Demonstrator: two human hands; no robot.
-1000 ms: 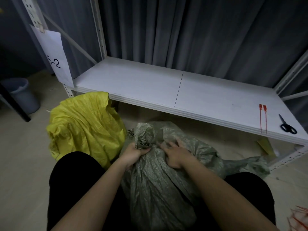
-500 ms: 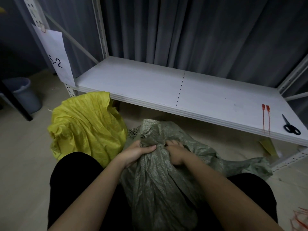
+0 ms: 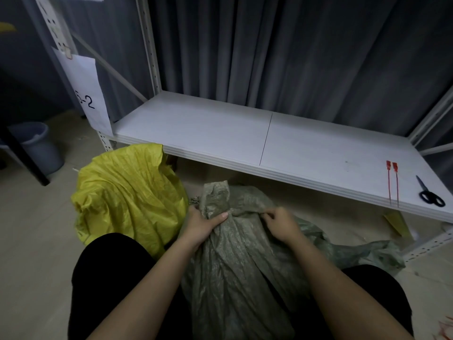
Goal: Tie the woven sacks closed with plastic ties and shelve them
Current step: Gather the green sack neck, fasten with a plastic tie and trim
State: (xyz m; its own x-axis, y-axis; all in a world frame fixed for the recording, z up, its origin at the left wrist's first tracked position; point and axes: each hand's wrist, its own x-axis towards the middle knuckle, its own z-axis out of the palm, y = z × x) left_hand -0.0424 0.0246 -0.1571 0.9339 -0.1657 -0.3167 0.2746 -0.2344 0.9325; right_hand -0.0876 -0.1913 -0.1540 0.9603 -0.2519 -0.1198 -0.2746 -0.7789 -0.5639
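the green sack (image 3: 235, 261) is stood on the floor between the person's knees, just in front of the shelf (image 3: 220, 133). its mouth is being gathered into a neck: the bunched top is gripped by the left hand (image 3: 203, 224), fingers wrapped round it, while a loose fold of the weave is pinched by the right hand (image 3: 279, 223) beside it. no tie is seen on this sack yet, so the closing step is judged to be under way. two red ties (image 3: 393, 182) are laid on the shelf to the right, near the scissors (image 3: 430, 195), well apart from the hands. for the next move, the neck would need to be kept clamped by one hand while a tie is fetched. the yellow sack (image 3: 127, 192) is slumped to the left; whether it is tied cannot be told.
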